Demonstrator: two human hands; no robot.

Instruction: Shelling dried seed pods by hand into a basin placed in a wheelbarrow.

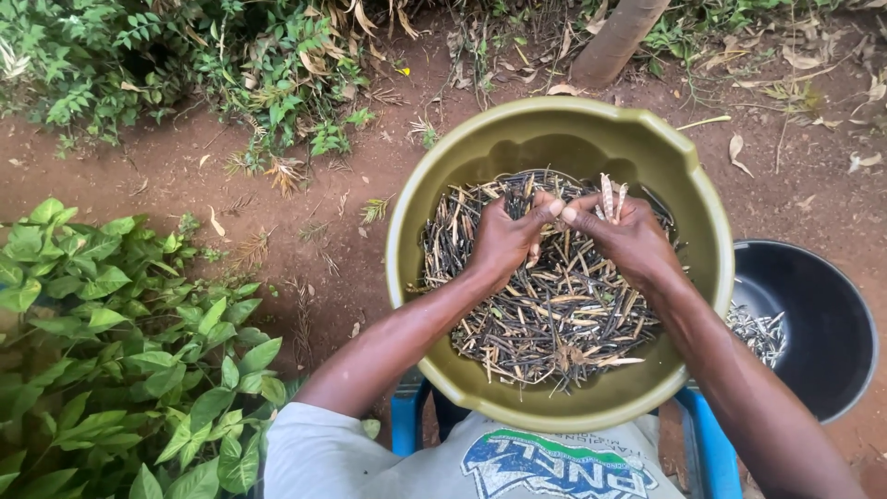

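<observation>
Dry pod (545, 220) pinched between both thumbs over the middle of the olive-green basin (702, 231). Left hand (504, 238) fingers curled together, clamped on the pod. Right hand (628, 238) fingers also closed on the pod, with a few pale split pods (610, 197) sticking up from its grip. Basin holds a heap of dark and tan dry pods (545, 319), sits on a blue stool (711, 444). Black bowl (822, 323) just beside on the right, small greyish bits (758, 331) inside. Red dirt ground (305, 203), leafy plants (111, 342) left.
</observation>
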